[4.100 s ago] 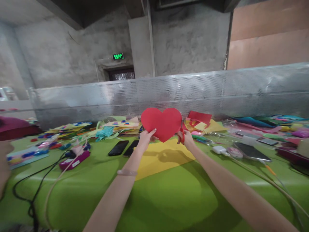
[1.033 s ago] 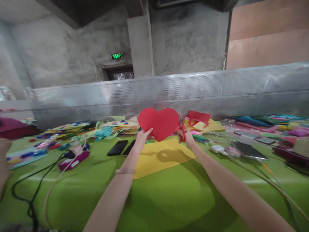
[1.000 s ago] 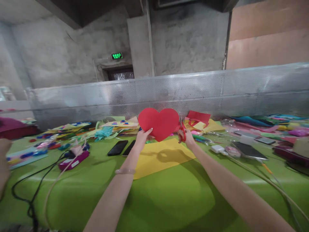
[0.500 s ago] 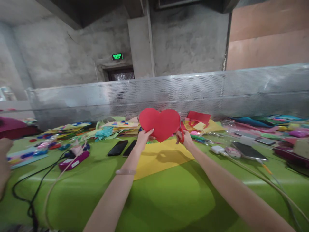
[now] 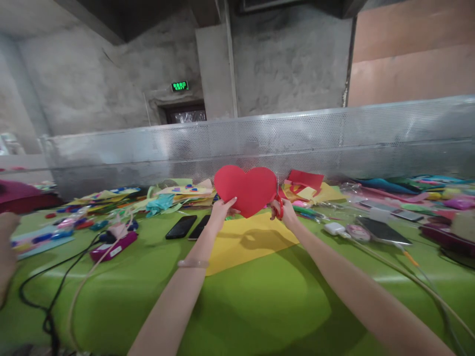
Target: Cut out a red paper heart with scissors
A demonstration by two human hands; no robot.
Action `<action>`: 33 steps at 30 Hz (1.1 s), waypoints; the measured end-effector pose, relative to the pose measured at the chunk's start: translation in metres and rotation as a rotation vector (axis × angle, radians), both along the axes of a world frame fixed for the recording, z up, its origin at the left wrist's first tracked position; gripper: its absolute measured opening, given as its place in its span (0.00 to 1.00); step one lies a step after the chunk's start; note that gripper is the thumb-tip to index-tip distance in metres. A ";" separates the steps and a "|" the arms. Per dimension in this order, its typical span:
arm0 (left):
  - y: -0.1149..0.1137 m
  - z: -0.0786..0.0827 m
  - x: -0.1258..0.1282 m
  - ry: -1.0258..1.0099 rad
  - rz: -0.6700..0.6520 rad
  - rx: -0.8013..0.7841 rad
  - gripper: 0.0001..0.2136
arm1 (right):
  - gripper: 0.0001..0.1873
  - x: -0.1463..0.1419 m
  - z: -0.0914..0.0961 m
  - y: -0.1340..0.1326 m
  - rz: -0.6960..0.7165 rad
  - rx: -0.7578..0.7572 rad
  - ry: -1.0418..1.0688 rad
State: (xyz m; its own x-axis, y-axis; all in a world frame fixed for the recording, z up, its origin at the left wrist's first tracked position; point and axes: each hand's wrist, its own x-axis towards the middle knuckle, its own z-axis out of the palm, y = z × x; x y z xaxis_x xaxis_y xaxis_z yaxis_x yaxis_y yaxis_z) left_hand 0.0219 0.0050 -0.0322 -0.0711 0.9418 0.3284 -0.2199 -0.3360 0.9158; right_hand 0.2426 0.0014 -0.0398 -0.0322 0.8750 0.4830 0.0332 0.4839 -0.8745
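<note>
A red paper heart point(image 5: 245, 190) is held upright above the table, its flat face toward me. My left hand point(image 5: 222, 213) pinches its lower left edge, thumb in front and fingers behind. Closed around the red handles of a pair of scissors point(image 5: 280, 206), my right hand point(image 5: 284, 212) is at the heart's right edge. The blades point up alongside that edge; whether they touch the paper I cannot tell. Below both hands lies a sheet of yellow paper point(image 5: 245, 247) with their shadow on it.
Two phones point(image 5: 181, 227) lie left of the yellow sheet. A purple power strip point(image 5: 114, 247) with cables is further left. Red paper scraps point(image 5: 306, 180) lie behind my right hand. A white charger point(image 5: 334, 229) and a tablet-like device point(image 5: 384, 231) sit right. Another person's arm point(image 5: 6, 252) shows at the left edge.
</note>
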 end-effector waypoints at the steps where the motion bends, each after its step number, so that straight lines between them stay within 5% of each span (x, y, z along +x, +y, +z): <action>1: 0.000 0.000 0.000 0.001 0.000 0.001 0.15 | 0.14 0.000 0.000 0.000 0.001 0.003 0.002; 33: 0.000 -0.001 0.001 0.012 0.019 0.019 0.14 | 0.10 0.001 0.007 -0.005 -0.028 -0.052 0.056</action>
State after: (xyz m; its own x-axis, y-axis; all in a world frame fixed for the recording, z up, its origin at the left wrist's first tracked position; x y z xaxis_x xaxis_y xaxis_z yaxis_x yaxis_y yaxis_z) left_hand 0.0229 0.0052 -0.0334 -0.0848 0.9339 0.3475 -0.2025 -0.3576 0.9117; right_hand 0.2432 -0.0031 -0.0332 0.0183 0.8992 0.4372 -0.0033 0.4373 -0.8993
